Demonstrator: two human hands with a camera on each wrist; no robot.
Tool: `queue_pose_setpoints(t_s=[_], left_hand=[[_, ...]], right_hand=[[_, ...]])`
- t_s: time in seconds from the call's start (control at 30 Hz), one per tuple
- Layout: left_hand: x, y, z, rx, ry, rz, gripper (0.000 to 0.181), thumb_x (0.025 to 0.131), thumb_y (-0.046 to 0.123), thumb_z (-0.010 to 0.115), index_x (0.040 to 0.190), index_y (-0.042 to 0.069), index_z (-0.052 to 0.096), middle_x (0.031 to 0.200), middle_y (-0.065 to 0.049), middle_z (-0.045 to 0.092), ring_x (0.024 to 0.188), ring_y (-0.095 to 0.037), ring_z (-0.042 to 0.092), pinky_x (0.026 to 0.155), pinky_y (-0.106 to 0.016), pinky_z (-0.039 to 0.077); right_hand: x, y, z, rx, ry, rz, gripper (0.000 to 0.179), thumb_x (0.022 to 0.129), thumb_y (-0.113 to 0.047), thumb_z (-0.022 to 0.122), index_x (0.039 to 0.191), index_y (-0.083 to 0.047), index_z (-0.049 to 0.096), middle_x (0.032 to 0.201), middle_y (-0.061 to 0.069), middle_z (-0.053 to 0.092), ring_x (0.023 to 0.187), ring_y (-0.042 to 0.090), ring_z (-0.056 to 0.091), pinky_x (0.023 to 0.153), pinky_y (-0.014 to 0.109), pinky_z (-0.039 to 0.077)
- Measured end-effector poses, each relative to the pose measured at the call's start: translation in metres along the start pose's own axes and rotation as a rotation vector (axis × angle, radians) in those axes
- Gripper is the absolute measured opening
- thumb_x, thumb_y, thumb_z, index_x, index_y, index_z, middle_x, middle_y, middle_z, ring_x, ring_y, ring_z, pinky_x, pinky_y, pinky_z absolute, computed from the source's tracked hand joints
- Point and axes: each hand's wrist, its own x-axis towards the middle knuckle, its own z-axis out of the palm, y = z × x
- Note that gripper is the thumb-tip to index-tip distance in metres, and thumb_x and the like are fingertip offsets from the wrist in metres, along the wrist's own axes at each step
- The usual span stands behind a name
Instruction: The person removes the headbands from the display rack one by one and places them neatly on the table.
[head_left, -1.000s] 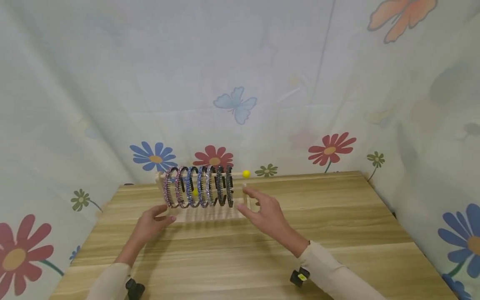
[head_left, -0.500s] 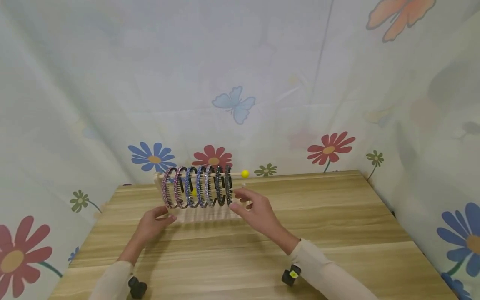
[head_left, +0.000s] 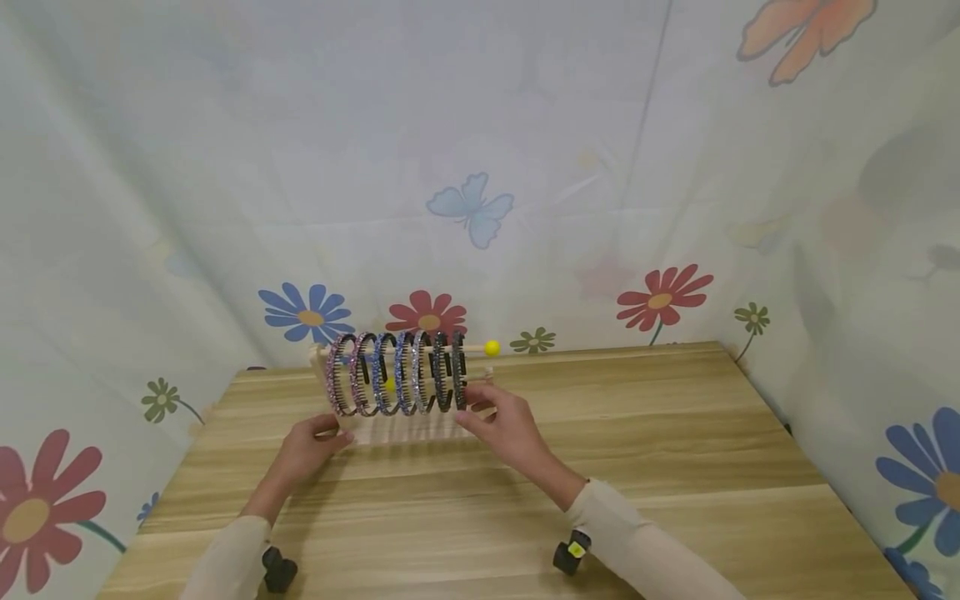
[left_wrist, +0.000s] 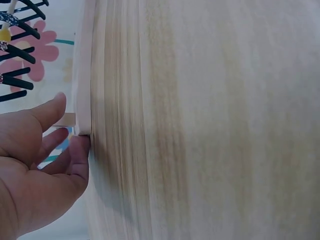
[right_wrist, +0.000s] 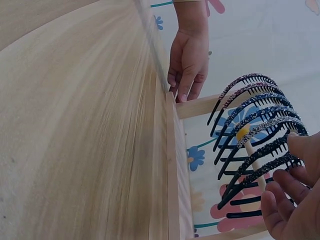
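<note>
Rhinestone headbands [head_left: 405, 375], pink, blue, silver and black, hang in a row on a wooden rack [head_left: 435, 430]. A yellow ball [head_left: 492, 347] caps its upper rod. My left hand [head_left: 303, 450] holds the rack's base at the left end; in the left wrist view, fingertips [left_wrist: 80, 146] touch the end of the base bar [left_wrist: 83, 75]. My right hand [head_left: 506, 425] is at the right end of the row. Its thumb [right_wrist: 299, 145] and curled fingers pinch the outermost black headband [right_wrist: 275, 165]. Part of that headband is hidden behind the hand.
The wood-grain table [head_left: 660, 467] reaches the flowered cloth backdrop [head_left: 570, 250]. Small black cameras [head_left: 572, 552] sit on both wrists. A second yellow ball [head_left: 390, 385] shows between the headbands.
My right hand has moved left from beside the rack's right end to the outermost black headband. The left hand stays at the base, and the headbands keep their places.
</note>
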Motion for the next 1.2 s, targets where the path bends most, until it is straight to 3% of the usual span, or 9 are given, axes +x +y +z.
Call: queue_pose_setpoints(t_s=[0.23, 0.97, 1.2], left_hand=[[0.007, -0.009, 0.003, 0.009, 0.030, 0.011, 0.051, 0.098, 0.023, 0.072, 0.135, -0.011, 0.058, 0.135, -0.031, 0.061, 0.121, -0.046, 0.062, 0.096, -0.051, 0.055], [0.009, -0.011, 0.005, 0.021, 0.059, -0.010, 0.048, 0.097, 0.018, 0.072, 0.134, -0.010, 0.060, 0.134, -0.031, 0.062, 0.120, -0.044, 0.063, 0.093, -0.050, 0.056], [0.009, -0.011, 0.004, 0.026, 0.052, -0.013, 0.051, 0.097, 0.021, 0.073, 0.134, -0.011, 0.059, 0.134, -0.031, 0.061, 0.120, -0.046, 0.062, 0.094, -0.051, 0.055]], right_hand=[[0.003, 0.000, 0.004, -0.012, 0.020, 0.022, 0.031, 0.095, -0.022, 0.076, 0.122, -0.009, 0.071, 0.108, 0.003, 0.074, 0.098, 0.017, 0.069, 0.076, 0.026, 0.057], [0.006, 0.003, 0.005, -0.045, 0.059, -0.019, 0.020, 0.097, -0.019, 0.071, 0.113, -0.007, 0.074, 0.102, 0.003, 0.074, 0.094, 0.018, 0.069, 0.076, 0.028, 0.057], [0.006, 0.006, 0.001, -0.003, 0.081, -0.050, 0.017, 0.099, -0.017, 0.069, 0.112, -0.008, 0.075, 0.098, 0.003, 0.074, 0.091, 0.017, 0.068, 0.073, 0.027, 0.057]])
